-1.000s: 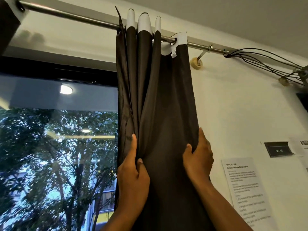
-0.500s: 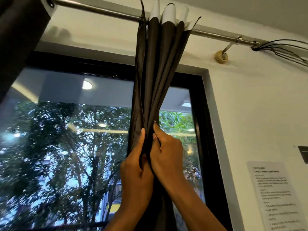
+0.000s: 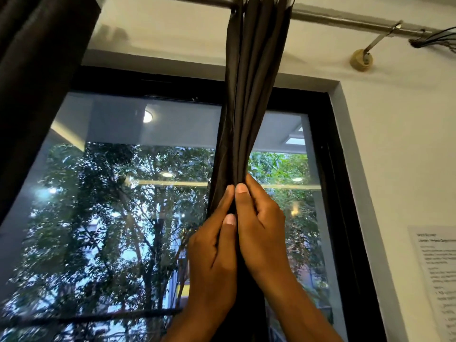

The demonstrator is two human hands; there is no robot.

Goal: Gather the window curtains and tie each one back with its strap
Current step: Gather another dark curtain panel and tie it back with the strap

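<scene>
A black-framed window (image 3: 343, 193) fills the white wall (image 3: 399, 134), trees behind its glass. From the metal rod (image 3: 345, 17) along the wall's top edge hangs the dark curtain (image 3: 249, 95), gathered into one narrow bundle. The left hand (image 3: 214, 262) and right hand (image 3: 261, 233) clasp it between them, fingers (image 3: 240, 193) curled round the folds.

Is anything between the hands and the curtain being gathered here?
Nothing visible. The left hand and right hand both grip the bunched dark curtain directly, fingers curled round its folds from either side. No strap is in view.
</scene>
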